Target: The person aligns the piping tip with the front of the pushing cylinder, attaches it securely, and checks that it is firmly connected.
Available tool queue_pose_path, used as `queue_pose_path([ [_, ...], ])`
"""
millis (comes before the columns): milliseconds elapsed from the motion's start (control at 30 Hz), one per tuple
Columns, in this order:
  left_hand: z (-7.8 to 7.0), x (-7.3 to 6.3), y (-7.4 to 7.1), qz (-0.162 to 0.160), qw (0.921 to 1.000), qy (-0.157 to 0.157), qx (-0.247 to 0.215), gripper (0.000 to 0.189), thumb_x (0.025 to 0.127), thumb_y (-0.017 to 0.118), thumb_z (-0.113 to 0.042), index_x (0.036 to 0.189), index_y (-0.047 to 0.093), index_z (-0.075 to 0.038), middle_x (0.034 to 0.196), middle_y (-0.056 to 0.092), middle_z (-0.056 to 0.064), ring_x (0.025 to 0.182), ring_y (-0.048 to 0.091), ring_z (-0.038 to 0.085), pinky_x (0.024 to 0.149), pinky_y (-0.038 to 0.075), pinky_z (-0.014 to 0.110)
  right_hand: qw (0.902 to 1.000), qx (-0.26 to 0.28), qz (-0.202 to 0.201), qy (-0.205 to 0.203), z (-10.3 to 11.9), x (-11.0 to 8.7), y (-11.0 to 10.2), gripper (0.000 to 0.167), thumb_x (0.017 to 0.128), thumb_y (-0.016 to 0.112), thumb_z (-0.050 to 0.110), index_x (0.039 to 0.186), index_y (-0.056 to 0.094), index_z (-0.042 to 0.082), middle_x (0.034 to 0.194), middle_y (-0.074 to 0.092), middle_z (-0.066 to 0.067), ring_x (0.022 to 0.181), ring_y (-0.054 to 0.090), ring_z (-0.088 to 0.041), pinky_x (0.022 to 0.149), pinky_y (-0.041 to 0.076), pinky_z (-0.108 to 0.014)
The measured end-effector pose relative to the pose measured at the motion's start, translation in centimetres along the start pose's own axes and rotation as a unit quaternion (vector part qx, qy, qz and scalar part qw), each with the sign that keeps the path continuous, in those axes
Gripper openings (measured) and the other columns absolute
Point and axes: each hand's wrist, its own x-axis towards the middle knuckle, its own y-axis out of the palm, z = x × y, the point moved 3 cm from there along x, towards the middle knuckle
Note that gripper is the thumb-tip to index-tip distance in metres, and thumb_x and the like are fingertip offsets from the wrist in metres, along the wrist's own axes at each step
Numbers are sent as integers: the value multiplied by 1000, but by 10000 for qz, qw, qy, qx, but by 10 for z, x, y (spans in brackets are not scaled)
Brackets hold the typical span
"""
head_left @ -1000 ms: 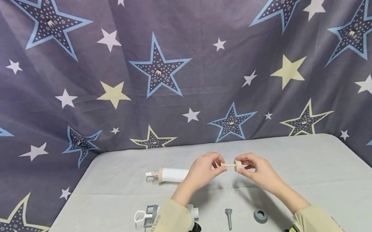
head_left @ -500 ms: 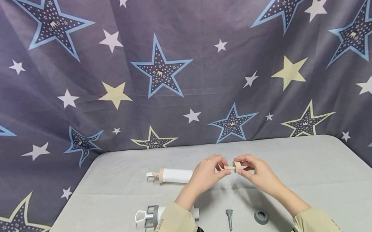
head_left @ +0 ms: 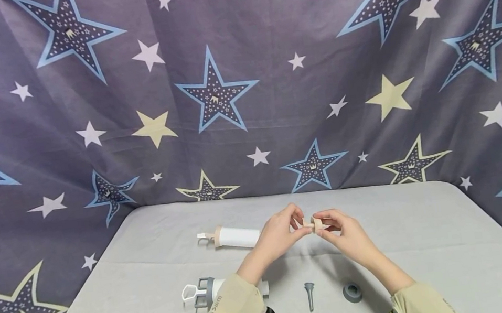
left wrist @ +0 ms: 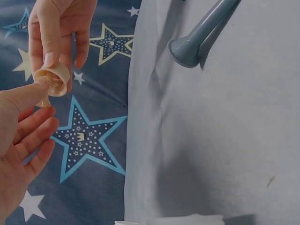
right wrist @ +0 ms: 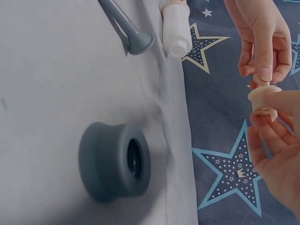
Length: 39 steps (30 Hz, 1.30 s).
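Above the table, both hands meet at two small beige parts. My left hand [head_left: 276,235] pinches a beige nozzle [left wrist: 45,101] with a flared end between thumb and fingers. My right hand [head_left: 350,233] holds a beige ring cap [right wrist: 258,99] by its rim. The nozzle lines up with the cap's opening, its narrow stem running into it. Fingers cover part of both pieces. Behind my left wrist lies a white barrel [head_left: 239,236] with a beige collar and a white handle end.
A second white barrel with a grey collar [head_left: 210,291] and looped handle lies partly under my left sleeve. In front lie a grey flared nozzle [head_left: 309,296] and a grey ring cap [head_left: 352,293]. A starry curtain [head_left: 243,99] hangs behind the table [head_left: 152,275].
My hands have drawn closer together, and the beige nozzle has gone further into the ring cap, leaving less stem showing between them. The things on the table have stayed put.
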Motion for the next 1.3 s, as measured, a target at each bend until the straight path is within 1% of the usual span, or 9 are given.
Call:
queue_pose_path([
  [167,-1,0,-1,-70,10000,62,-17,25,78,68,-35,91,53,-19,83,63,-4,74,59,8,61,43,18,9999,154,-16,66,1,1,1,32,82,66,13,112,59,4,110,62,-10,96,63,-21,81,50,-27],
  [267,-2,0,0,-20,9999,119,-26,24,78,69,-35,91,54,-19,85,63,-3,74,58,6,62,43,17,9997,253,-9,72,1,1,2,33,82,66,12,113,59,3,111,62,-11,99,62,-22,82,50,-27],
  [400,-2,0,2,72,9998,202,-46,24,79,68,-35,91,56,-19,87,63,-5,75,57,4,64,44,16,9996,264,-37,117,4,0,1,33,82,66,9,113,58,1,109,63,-13,98,62,-24,81,50,-26],
  [533,-3,0,2,98,9996,266,-69,23,79,68,-34,92,56,-20,88,62,-9,76,58,3,65,44,16,9997,194,-16,110,24,-2,-2,31,81,64,3,111,58,-4,106,64,-17,95,63,-27,79,51,-26],
  [633,-3,1,1,123,9995,271,-71,22,79,68,-33,92,56,-20,89,62,-9,77,58,4,66,45,16,9996,236,9,138,37,-4,-5,30,81,63,-1,110,57,-7,106,63,-20,95,62,-31,79,51,-28],
  [867,-5,1,0,225,9994,266,-50,19,80,67,-31,93,57,-21,91,63,-8,78,58,4,68,45,18,9989,474,-12,66,5,1,1,33,82,66,10,113,58,1,111,62,-14,98,62,-23,81,50,-22],
  [1033,-6,0,0,279,9991,303,-121,18,81,67,-28,95,58,-21,92,61,-10,79,58,4,70,45,18,9979,630,-1,145,3,1,4,33,81,66,10,112,59,1,111,62,-14,99,62,-24,81,50,-21],
  [1167,-6,-1,0,327,9987,357,-149,17,82,66,-26,96,59,-20,94,61,-10,80,58,5,71,45,18,9985,501,-33,237,2,0,4,33,82,66,11,113,59,3,110,63,-11,98,63,-21,81,50,-22],
  [1300,-6,-1,0,292,9986,432,-105,17,82,66,-26,96,59,-20,94,61,-10,80,58,6,70,44,18,9983,511,-49,277,3,-1,5,34,82,66,10,114,58,3,110,63,-12,98,62,-23,82,50,-26],
])
